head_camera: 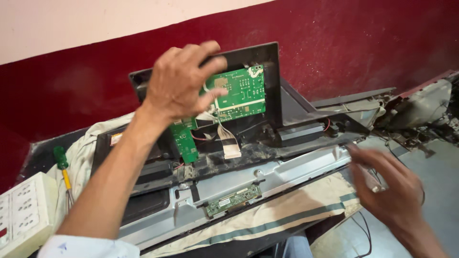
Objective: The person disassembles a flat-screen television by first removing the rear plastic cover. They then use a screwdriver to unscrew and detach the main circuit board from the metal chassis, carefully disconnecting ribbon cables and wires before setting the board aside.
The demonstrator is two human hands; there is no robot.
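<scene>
- Head view: my left hand (179, 81) grips the top edge of a dark back panel (270, 81), fingers curled over the rim, holding it tilted up off the grey metal chassis (287, 174).
- The panel carries a large green circuit board (241, 93) just right of that hand; a smaller green board (185, 141) sits below the hand, and a white ribbon cable (229, 143) hangs down from the large board.
- My right hand (387, 188) is blurred, fingers spread and holding nothing, beside the chassis's right end.
- A narrow green strip board (233, 199) lies on the chassis's lower edge.
- Left of the chassis lie a green-handled screwdriver (61, 160) and a white switch box (24, 210); a striped cloth (287, 215) lies under it.
</scene>
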